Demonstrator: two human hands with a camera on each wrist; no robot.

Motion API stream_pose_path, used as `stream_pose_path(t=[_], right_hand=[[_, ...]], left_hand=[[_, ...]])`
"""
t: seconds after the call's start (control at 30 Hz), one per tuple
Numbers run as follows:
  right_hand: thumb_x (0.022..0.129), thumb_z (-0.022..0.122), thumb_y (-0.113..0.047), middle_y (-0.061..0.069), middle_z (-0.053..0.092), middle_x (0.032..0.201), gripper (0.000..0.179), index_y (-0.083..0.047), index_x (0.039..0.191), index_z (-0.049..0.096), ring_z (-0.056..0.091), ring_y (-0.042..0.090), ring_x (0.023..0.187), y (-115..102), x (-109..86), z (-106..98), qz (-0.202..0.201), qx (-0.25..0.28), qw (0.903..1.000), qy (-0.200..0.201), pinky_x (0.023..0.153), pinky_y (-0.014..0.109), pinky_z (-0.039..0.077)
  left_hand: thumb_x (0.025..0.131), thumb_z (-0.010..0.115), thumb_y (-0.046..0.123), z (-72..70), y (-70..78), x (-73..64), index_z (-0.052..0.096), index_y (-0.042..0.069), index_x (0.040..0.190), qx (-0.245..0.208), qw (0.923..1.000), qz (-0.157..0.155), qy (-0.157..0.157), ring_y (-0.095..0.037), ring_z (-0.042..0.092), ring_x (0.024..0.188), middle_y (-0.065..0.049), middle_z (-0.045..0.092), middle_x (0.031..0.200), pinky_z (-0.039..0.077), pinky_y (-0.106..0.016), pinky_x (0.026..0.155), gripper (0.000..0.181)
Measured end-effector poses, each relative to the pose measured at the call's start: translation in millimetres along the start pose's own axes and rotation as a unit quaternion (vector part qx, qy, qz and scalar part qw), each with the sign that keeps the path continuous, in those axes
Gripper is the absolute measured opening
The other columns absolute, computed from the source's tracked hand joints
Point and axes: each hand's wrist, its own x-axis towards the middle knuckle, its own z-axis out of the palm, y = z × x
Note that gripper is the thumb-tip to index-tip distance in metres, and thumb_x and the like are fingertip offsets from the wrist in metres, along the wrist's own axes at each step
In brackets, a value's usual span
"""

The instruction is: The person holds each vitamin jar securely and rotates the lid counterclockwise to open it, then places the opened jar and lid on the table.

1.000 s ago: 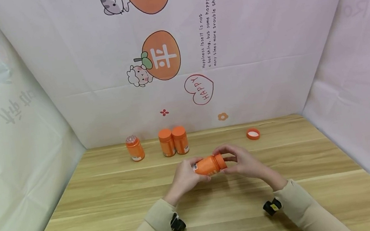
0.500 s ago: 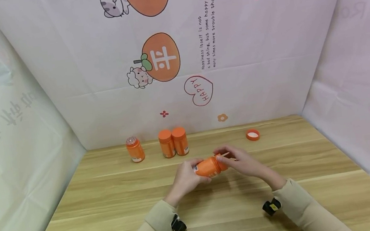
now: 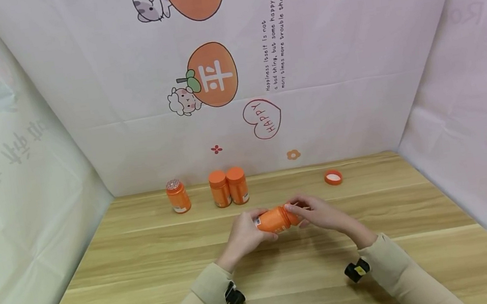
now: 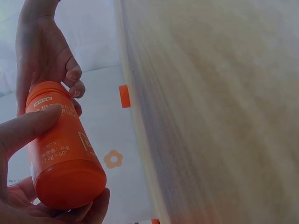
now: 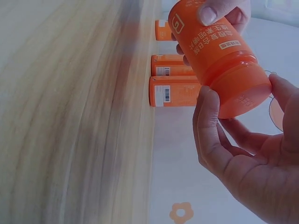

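An orange plastic bottle [image 3: 273, 220] lies tilted in the air above the table, its cap end pointing right. My left hand [image 3: 244, 234] grips the bottle's body, thumb on the printed label in the left wrist view. Around the bottle's orange cap [image 5: 244, 88] the thumb and fingers of my right hand [image 3: 323, 213] are curled, pinching its rim. The cap sits on the bottle's neck. Fingers partly hide the cap in the head view.
Two capped orange bottles [image 3: 220, 190] stand side by side at the back. Left of them is an uncapped orange bottle [image 3: 178, 197] with a patterned seal on top. A loose orange cap [image 3: 333, 177] lies at the back right, white inside showing. White printed cloth [image 3: 132, 151] walls the table.
My right hand has turned at the cap, its fingers shifting to a new hold around the rim. The bottle's cap end has dipped slightly. My left hand stays almost still.
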Motion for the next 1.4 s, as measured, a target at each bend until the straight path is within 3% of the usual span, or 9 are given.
stream_pose_path(t=[0.33, 0.8, 1.1, 1.4], right_hand=[[0.097, 0.05, -0.04, 0.019, 0.059, 0.115, 0.045, -0.005, 0.125, 0.053, 0.064, 0.023, 0.087, 19.8, 8.6, -1.1, 0.006, 0.0, 1.0, -0.002, 0.076, 0.048, 0.054], [0.097, 0.053, -0.033, 0.021, 0.053, 0.122, 0.045, -0.005, 0.131, 0.049, 0.062, 0.027, 0.1, 19.7, 7.2, -3.6, -0.028, 0.013, 0.9992, -0.025, 0.08, 0.049, 0.053], [0.096, 0.055, -0.03, 0.018, 0.056, 0.12, 0.042, -0.007, 0.13, 0.05, 0.063, 0.026, 0.096, 22.1, 6.7, -4.3, -0.065, 0.01, 0.9975, -0.023, 0.079, 0.048, 0.053], [0.095, 0.058, -0.029, 0.016, 0.054, 0.124, 0.045, -0.007, 0.133, 0.048, 0.061, 0.029, 0.102, 21.3, 4.8, -4.9, -0.073, 0.003, 0.997, -0.024, 0.083, 0.048, 0.052]], left_hand=[[0.058, 0.088, 0.017, -0.2, -0.9, 0.1, 0.067, 0.011, 0.117, 0.0, 1.0, 0.0, 0.0, -0.015, 0.059, 0.087, -0.004, 0.069, 0.108, 0.047, -0.035, 0.079, 0.063], [0.059, 0.087, 0.016, -1.2, -2.1, -0.3, 0.067, 0.012, 0.118, -0.01, 0.9999, -0.005, -0.006, -0.016, 0.059, 0.089, -0.004, 0.069, 0.108, 0.048, -0.036, 0.08, 0.062], [0.059, 0.088, 0.017, -1.7, -3.5, -0.4, 0.067, 0.013, 0.117, -0.002, 1.0, -0.001, -0.004, -0.015, 0.059, 0.087, -0.003, 0.069, 0.108, 0.048, -0.035, 0.077, 0.062], [0.059, 0.088, 0.017, -1.9, -5.1, -0.5, 0.067, 0.014, 0.117, -0.007, 1.0, 0.0, -0.005, -0.015, 0.059, 0.088, -0.003, 0.069, 0.108, 0.048, -0.035, 0.079, 0.062]])
